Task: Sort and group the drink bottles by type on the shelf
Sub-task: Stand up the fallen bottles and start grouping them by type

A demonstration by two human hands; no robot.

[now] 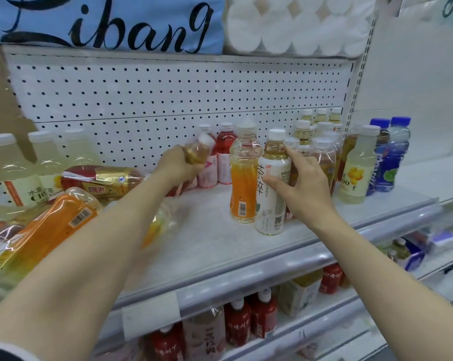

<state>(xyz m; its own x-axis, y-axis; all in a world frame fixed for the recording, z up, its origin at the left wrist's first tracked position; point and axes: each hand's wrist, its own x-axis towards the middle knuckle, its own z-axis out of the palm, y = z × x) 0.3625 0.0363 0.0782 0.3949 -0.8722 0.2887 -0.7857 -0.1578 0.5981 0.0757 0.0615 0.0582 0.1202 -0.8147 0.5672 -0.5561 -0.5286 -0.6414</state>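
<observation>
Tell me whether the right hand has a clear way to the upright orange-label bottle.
Probably not directly: the white-label tea bottle stands between the right hand and the orange-label bottle; reaching around its front looks open.

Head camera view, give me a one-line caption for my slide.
Sorting drinks on a shelf: left hand grips a small amber bottle, right hand reaches for a white-labelled tea bottle.
</observation>
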